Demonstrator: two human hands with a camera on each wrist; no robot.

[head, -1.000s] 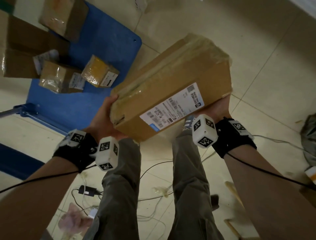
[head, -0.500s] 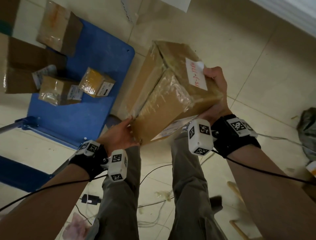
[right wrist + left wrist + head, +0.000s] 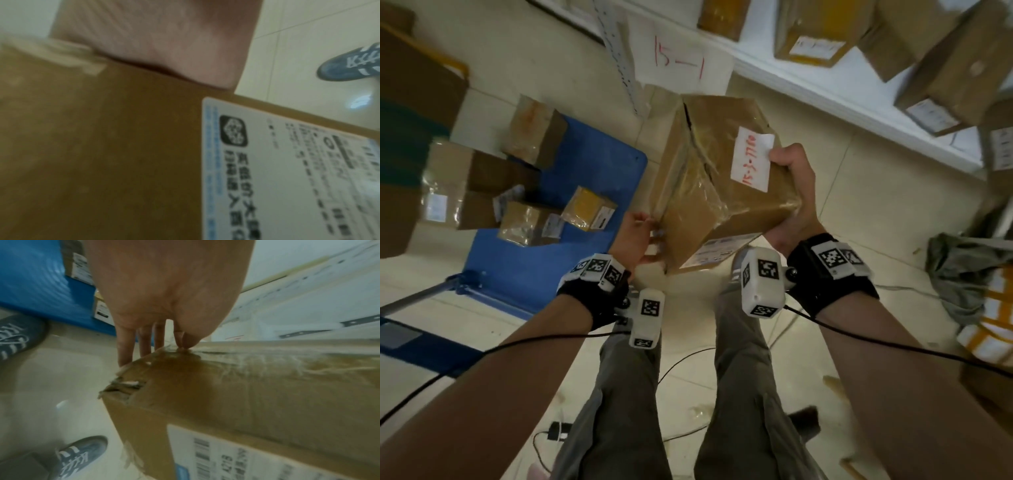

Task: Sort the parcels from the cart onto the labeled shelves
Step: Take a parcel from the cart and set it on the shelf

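The right hand [image 3: 792,202] grasps the near right corner of a brown cardboard parcel [image 3: 709,192], thumb hooked over the top edge beside a white slip [image 3: 751,159] with red handwriting, palm against the side. The left hand [image 3: 635,236] steadies the parcel's lower left corner: its straight fingers [image 3: 125,345] lie flat against one face and the thumb presses the taped edge, as the left wrist view shows. The parcel is held tilted in the air between both hands, above the tiled floor [image 3: 859,192]. Wrinkled clear tape wraps its seams, one corner is torn open, and a printed shipping label [image 3: 287,170] faces downward on its underside. Left of the left hand, the blue cart [image 3: 544,260] carries several smaller boxes. Beyond the hands, a white shelf [image 3: 835,92] holds more boxes, with a paper sign [image 3: 678,60] marked in red at its end.
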